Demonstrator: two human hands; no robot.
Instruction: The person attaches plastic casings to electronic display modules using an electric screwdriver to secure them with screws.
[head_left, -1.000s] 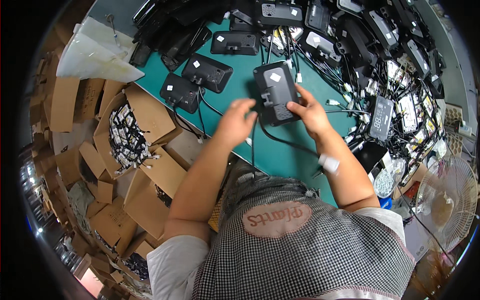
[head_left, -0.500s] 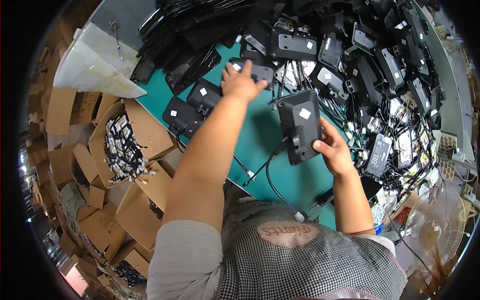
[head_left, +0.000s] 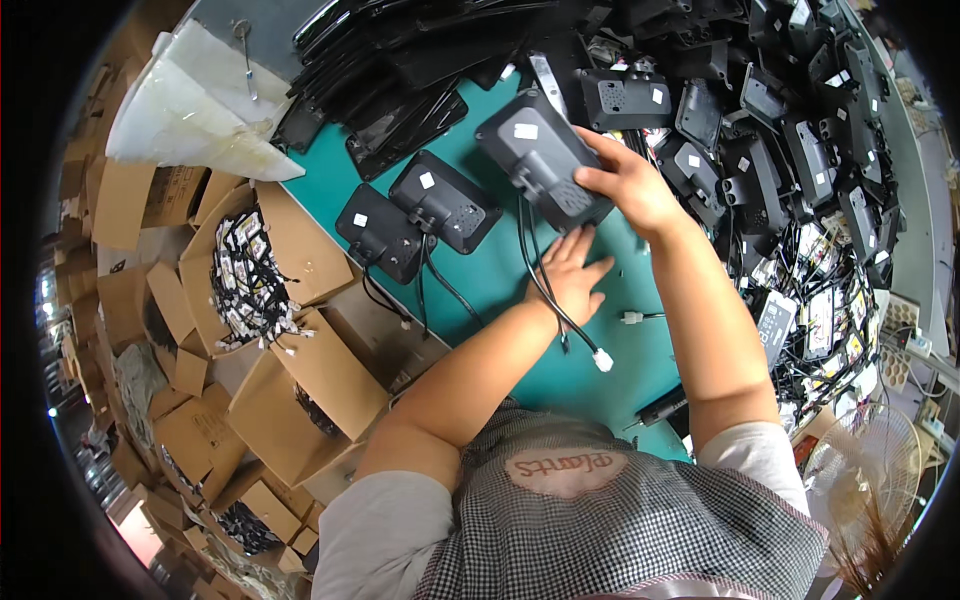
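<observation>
My right hand (head_left: pixel 632 185) grips a black plastic device housing (head_left: pixel 535 155) by its right edge, holding it tilted over the far middle of the table. A white square label sits on its back, and cables with a white plug (head_left: pixel 601 360) hang from it. Just below, my left hand (head_left: pixel 566 285) is open, fingers spread over the green mat (head_left: pixel 500 350), with the cables passing across it; it holds nothing. To its left lie two similar housings, one (head_left: pixel 447 200) partly against the other (head_left: pixel 380 235), both labelled and with cables trailing toward the table edge.
Glossy black panels (head_left: pixel 400 130) pile up at the far left; more housings (head_left: pixel 625 98) crowd the far right. Wired display boards (head_left: pixel 815 320) heap on the right. A black screwdriver-like tool (head_left: pixel 663 406) lies near the front edge. Open cardboard boxes (head_left: pixel 300 385) stand left, a fan (head_left: pixel 865 465) right.
My right hand has carried the housing up and to the left. My left hand has left another housing at the far side and come down to the middle of the mat.
</observation>
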